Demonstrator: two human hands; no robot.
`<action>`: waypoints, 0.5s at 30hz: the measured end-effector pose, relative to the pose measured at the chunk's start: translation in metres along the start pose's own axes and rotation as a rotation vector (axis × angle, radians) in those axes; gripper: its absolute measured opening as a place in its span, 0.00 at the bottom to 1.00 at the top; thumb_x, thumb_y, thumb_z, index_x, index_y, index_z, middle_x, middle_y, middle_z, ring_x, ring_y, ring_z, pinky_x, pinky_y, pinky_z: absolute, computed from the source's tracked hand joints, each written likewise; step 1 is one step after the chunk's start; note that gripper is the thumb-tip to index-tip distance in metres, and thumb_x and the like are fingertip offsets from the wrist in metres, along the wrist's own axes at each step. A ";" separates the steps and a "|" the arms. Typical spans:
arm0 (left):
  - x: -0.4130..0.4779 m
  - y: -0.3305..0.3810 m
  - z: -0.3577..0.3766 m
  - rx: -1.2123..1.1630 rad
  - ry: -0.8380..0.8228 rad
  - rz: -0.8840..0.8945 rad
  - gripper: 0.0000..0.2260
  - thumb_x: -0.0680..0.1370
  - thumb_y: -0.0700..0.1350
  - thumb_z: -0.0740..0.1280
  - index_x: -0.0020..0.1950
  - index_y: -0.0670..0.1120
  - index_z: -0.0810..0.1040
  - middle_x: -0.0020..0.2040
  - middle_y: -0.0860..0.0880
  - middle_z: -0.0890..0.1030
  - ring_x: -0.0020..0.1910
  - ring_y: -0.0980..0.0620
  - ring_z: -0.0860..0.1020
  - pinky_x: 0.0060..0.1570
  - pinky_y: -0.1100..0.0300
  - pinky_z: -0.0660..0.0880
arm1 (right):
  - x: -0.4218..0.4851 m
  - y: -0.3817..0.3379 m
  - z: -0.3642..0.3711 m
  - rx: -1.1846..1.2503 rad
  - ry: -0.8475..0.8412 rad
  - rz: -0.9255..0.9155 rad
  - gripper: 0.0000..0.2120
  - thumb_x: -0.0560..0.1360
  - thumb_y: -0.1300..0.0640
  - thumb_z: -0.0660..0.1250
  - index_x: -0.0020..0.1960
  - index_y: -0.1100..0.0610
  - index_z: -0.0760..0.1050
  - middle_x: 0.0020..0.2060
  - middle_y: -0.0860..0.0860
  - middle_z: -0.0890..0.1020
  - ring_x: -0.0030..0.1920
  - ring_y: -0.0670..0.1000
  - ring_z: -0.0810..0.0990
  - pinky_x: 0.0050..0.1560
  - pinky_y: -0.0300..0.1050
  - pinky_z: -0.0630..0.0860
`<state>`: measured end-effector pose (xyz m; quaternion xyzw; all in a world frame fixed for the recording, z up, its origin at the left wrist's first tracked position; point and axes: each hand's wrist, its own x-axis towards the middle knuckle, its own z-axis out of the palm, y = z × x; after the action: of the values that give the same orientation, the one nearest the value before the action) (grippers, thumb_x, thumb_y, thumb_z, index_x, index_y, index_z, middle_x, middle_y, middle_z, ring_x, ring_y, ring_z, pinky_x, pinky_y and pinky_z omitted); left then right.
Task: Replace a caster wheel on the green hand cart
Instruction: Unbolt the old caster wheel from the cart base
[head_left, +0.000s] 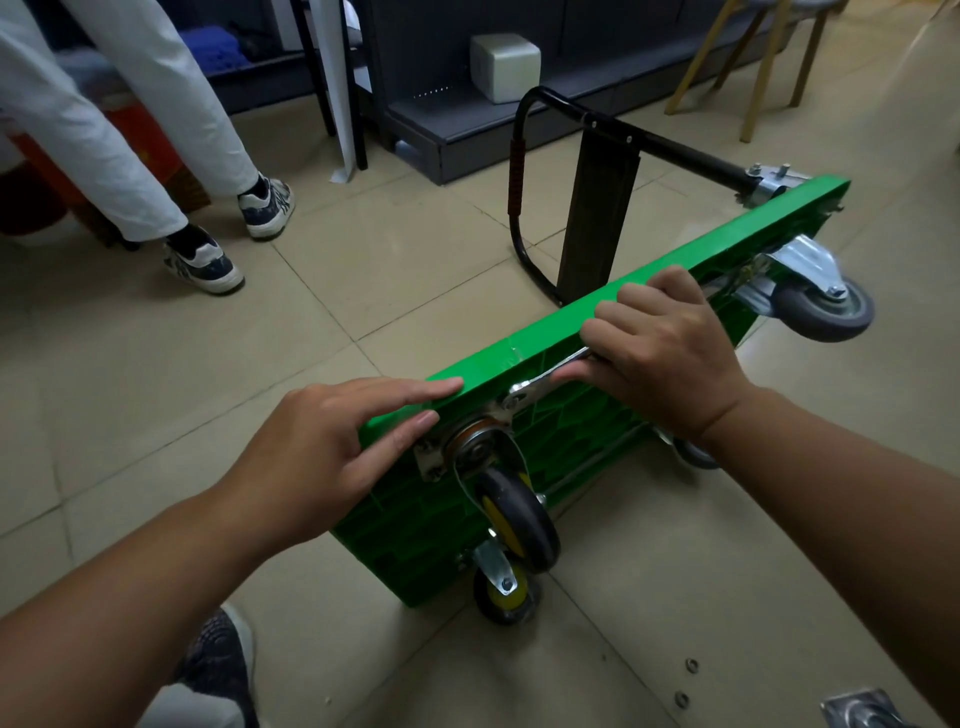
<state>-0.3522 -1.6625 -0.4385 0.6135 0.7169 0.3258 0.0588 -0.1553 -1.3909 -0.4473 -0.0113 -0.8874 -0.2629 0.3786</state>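
The green hand cart (545, 332) stands on its long edge on the floor, underside toward me, with its black handle (524, 156) folded out behind. My left hand (322, 457) rests with straight fingers on the cart's top edge, beside the near caster wheel (514, 519), a black wheel with a yellow hub. My right hand (670, 353) grips a silver wrench (540, 382) whose head sits at that caster's mounting plate. A grey caster (826, 306) sits at the far end. A lower yellow-hubbed caster (506, 592) touches the floor.
A loose caster plate (867, 712) and two small nuts or washers (685, 680) lie on the cardboard sheet at lower right. A standing person's legs and shoes (208, 244) are at left. A grey shelf base (467, 130) and wooden chair legs (753, 78) stand behind.
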 end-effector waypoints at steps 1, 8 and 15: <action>0.000 0.001 0.000 -0.005 0.000 0.004 0.17 0.81 0.60 0.64 0.70 0.64 0.79 0.64 0.61 0.82 0.59 0.63 0.82 0.51 0.57 0.82 | -0.003 -0.002 0.000 -0.002 0.007 0.021 0.24 0.81 0.38 0.63 0.36 0.55 0.74 0.32 0.52 0.77 0.34 0.56 0.75 0.45 0.49 0.69; 0.001 0.001 0.001 -0.011 0.019 0.035 0.17 0.82 0.57 0.65 0.70 0.61 0.80 0.63 0.59 0.84 0.61 0.64 0.81 0.57 0.59 0.80 | -0.016 -0.010 0.006 0.025 0.024 0.117 0.25 0.80 0.37 0.63 0.36 0.56 0.73 0.32 0.52 0.78 0.32 0.55 0.76 0.43 0.49 0.69; 0.001 0.000 0.001 -0.019 0.024 0.053 0.16 0.82 0.55 0.66 0.70 0.58 0.80 0.63 0.59 0.83 0.61 0.64 0.81 0.58 0.60 0.80 | -0.025 -0.018 0.014 0.028 0.042 0.207 0.25 0.79 0.36 0.66 0.34 0.56 0.71 0.29 0.52 0.74 0.31 0.55 0.72 0.42 0.49 0.67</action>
<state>-0.3523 -1.6611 -0.4386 0.6278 0.6978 0.3415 0.0476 -0.1502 -1.3953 -0.4807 -0.0921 -0.8768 -0.2104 0.4224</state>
